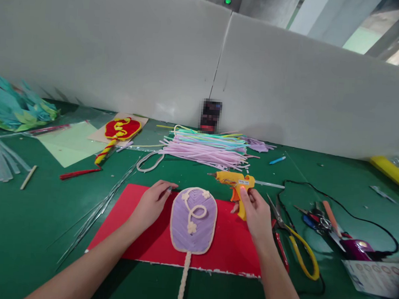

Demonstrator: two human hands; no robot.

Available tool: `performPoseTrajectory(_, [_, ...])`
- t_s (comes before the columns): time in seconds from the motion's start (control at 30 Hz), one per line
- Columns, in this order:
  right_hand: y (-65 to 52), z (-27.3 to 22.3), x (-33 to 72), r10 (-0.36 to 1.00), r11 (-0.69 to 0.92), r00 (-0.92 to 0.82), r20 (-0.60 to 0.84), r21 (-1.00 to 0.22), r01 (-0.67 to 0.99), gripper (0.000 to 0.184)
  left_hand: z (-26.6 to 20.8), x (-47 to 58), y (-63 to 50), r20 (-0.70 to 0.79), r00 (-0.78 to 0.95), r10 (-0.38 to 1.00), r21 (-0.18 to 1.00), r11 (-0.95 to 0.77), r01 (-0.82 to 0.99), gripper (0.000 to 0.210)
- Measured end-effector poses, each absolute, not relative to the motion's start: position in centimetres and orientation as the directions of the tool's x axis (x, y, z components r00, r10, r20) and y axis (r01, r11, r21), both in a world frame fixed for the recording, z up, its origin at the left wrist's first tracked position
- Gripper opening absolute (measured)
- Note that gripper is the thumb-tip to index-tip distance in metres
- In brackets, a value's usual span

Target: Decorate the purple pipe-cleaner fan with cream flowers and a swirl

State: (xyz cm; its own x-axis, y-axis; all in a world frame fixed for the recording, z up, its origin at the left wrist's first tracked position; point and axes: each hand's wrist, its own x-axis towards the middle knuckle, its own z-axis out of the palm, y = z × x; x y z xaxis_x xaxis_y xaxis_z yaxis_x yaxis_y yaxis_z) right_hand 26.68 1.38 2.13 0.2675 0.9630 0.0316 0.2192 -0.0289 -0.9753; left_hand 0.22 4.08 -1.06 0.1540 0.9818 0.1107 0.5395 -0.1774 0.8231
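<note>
My right hand (pixel 257 214) is wrapped round the handle of a yellow hot glue gun (pixel 233 177), its nozzle pointing left and a clear glue stick out the back. Left of it lies a purple fan (pixel 179 225) with a cream border, cream flowers, a curled stem and a twisted cream handle (pixel 184 279). It rests on a red board (pixel 140 240). My left hand (pixel 153 204) is beside the fan's upper left edge, thumb and index finger close together; anything between them is too small to make out.
Bundled pipe cleaners (pixel 202 152) lie behind the board, with a phone (pixel 211 115) against the partition. A red and yellow fan (pixel 122 129) and thin wires (pixel 97 213) are left. Yellow-handled scissors (pixel 303 255), pliers (pixel 281 251) and a black cord (pixel 344 208) lie right.
</note>
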Motion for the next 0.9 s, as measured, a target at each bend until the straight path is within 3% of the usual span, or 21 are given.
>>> performPoseTrajectory(0.9, [0.96, 1.92, 26.52, 0.969, -0.031, 0.242, 0.042, -0.956, 0.292, 0.031, -1.02, 0.41, 4.14, 0.106, 0.152, 0.983, 0.82, -0.173, 0.546, 0.031])
